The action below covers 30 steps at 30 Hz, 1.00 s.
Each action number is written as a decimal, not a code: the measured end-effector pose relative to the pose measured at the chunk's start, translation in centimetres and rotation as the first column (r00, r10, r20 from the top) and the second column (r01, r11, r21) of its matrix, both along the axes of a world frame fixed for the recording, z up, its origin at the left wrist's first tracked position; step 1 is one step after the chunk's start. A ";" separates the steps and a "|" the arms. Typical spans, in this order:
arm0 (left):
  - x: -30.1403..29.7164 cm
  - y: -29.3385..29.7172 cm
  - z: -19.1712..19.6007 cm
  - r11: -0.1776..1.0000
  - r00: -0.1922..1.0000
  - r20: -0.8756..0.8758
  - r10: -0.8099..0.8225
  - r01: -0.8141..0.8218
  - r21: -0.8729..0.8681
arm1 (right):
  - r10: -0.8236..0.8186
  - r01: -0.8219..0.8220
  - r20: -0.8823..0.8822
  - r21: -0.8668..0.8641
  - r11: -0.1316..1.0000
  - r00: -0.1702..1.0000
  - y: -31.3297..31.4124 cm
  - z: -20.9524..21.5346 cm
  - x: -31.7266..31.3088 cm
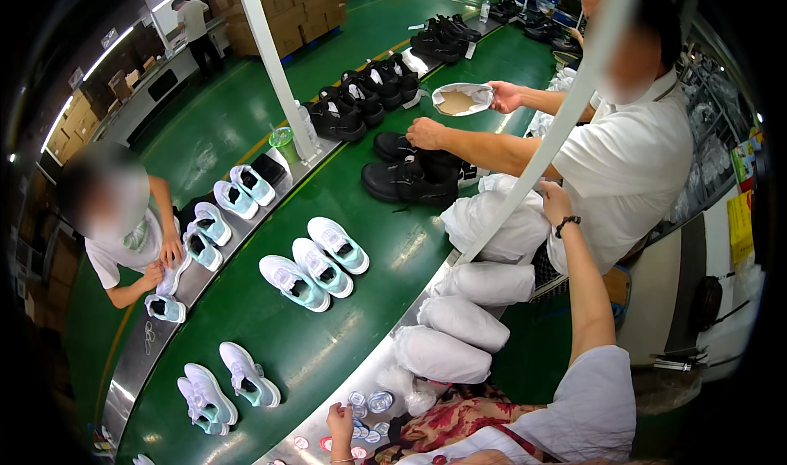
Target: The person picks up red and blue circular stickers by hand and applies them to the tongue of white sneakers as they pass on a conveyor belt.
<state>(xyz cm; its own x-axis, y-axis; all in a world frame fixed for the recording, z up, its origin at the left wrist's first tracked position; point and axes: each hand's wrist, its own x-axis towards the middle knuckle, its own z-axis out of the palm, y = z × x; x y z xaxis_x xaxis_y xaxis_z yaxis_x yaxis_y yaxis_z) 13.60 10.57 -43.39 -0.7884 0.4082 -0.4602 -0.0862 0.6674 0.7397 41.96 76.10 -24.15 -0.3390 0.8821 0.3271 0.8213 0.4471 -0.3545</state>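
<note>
My left hand (340, 424) hovers at the bench edge beside several round blue-and-white discs (379, 402) and red-and-white ones, its fingers loosely apart and nothing visible in them. My right hand (555, 203), with a dark bracelet at the wrist, reaches far forward beside white-wrapped bundles (500, 219). Its fingers are curled, partly behind a white post (549, 137); what they hold, if anything, cannot be made out. Nearer me lie more white-wrapped, rounded bundles (443, 353). Pale lilac and mint sneakers (330, 267) stand on the green conveyor belt (369, 301) to the left.
A co-worker (631, 129) at the right holds a white paper-lined piece (461, 99) and touches black shoes (410, 181). Across the belt another person (123, 244) handles a pale sneaker. Black shoes (361, 96), a green cup (284, 144) and a post (275, 63) line the far edge.
</note>
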 end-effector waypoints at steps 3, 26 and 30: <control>0.5 0.0 -0.4 0.999 1.000 0.015 0.018 -0.017 -0.035 | -0.012 0.062 0.356 -0.130 0.990 0.934 3.6 0.8 -1.3; -1.0 4.7 1.2 0.994 0.998 -0.035 -0.060 0.063 0.093 | 0.121 -0.195 -0.232 -0.331 0.923 0.965 -22.6 14.9 -0.9; -1.0 2.3 2.9 0.993 0.990 -0.119 -0.079 0.089 0.083 | 0.705 -0.770 -0.353 -0.078 0.633 0.615 -25.0 13.0 -17.4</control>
<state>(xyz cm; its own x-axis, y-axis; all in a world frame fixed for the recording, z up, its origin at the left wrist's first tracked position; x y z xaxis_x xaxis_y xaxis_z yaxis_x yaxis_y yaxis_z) 12.59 12.88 -40.46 -0.7954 0.5099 -0.3275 0.0570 0.6009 0.7973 24.52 51.10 -11.14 -0.8325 0.4243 0.3562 0.1011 0.7485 -0.6554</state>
